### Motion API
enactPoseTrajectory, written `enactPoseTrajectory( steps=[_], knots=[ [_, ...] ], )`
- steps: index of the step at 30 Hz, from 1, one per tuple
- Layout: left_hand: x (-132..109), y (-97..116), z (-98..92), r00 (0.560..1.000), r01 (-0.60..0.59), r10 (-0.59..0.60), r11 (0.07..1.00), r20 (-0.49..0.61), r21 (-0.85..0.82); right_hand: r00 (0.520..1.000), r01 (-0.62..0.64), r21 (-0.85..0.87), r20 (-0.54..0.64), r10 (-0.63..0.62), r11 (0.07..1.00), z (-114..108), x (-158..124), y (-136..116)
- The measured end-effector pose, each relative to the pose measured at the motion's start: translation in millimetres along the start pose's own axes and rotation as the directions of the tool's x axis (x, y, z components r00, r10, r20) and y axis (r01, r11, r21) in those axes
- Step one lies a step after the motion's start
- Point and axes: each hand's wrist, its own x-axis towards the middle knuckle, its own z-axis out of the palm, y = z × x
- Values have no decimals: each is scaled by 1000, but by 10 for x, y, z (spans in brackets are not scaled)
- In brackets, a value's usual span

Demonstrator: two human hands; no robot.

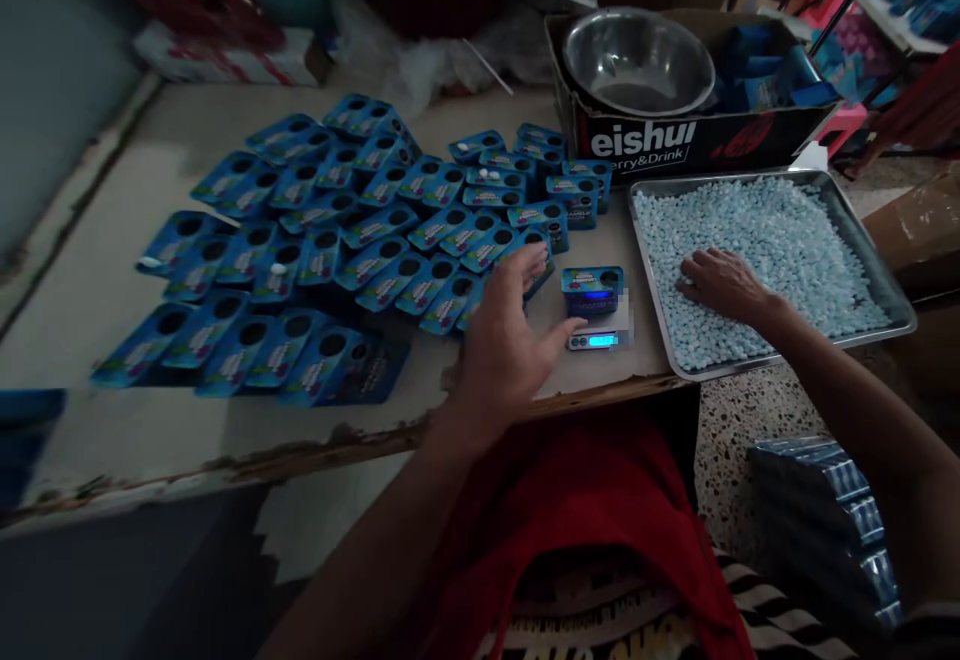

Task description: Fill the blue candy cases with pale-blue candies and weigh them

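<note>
My left hand (508, 335) is held over the table beside a small digital scale (581, 341), thumb and fingers apart and nothing between them. On the scale stands one small blue box (592, 290) with a dark round opening in its top; the scale's display glows blue. My right hand (724, 285) rests on pale blue pellets (780, 240), which look like small candies, in a metal tray (655, 290). Its fingers are spread, the tips partly among the pellets. Rows of similar blue boxes (379, 268) stand to the left of my left hand, a few with white pellets on top.
Behind the tray, a black cardboard carton (675, 150) holds a steel bowl (639, 60) and blue packs (765, 80). The worn table edge (360, 452) runs in front of me. Wrapped packs (825, 510) are stacked on the floor at right.
</note>
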Motion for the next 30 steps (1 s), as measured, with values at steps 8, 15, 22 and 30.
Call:
enactPoseTrajectory(
  steps=[8, 15, 22, 30],
  knots=[
    [-42, -513, 954, 918, 365, -396, 836, 9, -410, 918, -126, 522, -262, 299, 844, -124, -137, 86],
    [1106, -25, 863, 885, -435, 428, 900, 184, -2, 780, 134, 814, 266, 566, -566, -36, 158, -518],
    [1396, 232, 1087, 680, -702, 624, 706, 384, 96, 803, 236, 211, 507, 313, -949, -88, 314, -643],
    [1359, 164, 1238, 812, -562, 537, 825, 231, 59, 757, 273, 119, 586, 289, -955, 25, 514, -569]
  ],
)
